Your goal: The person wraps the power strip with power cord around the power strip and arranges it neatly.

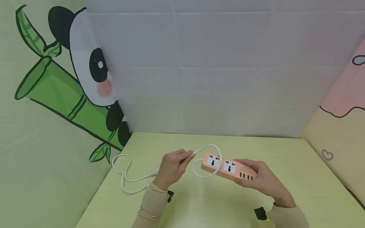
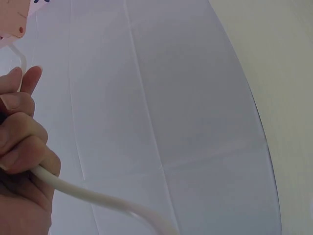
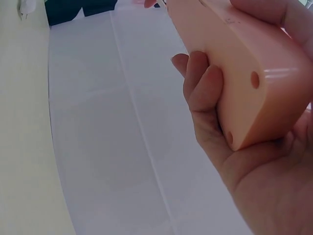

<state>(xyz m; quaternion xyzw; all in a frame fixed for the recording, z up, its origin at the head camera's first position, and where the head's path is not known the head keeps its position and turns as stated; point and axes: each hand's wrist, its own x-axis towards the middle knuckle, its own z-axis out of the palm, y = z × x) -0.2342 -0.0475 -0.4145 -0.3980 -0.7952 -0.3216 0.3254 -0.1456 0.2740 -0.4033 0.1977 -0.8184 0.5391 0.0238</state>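
Note:
My right hand (image 1: 260,177) grips a peach-pink power strip (image 1: 234,164) by its right end, above the table. The strip's top faces the head camera, with two white socket panels and a row of USB ports. In the right wrist view its smooth underside (image 3: 225,58) shows, with fingers and thumb wrapped around the sides. My left hand (image 1: 174,166) pinches the white power cord (image 1: 209,145) between thumb and fingertips. The cord loops from there across the strip's left end. In the left wrist view the cord (image 2: 93,196) also runs through the curled lower fingers.
More of the white cord (image 1: 125,177) lies in loose bends on the left of the pale yellow table (image 1: 199,205). Its white plug (image 1: 155,172) is partly hidden behind the left wrist. A grey-white backdrop (image 1: 182,79) stands at the back, with painted side panels left and right.

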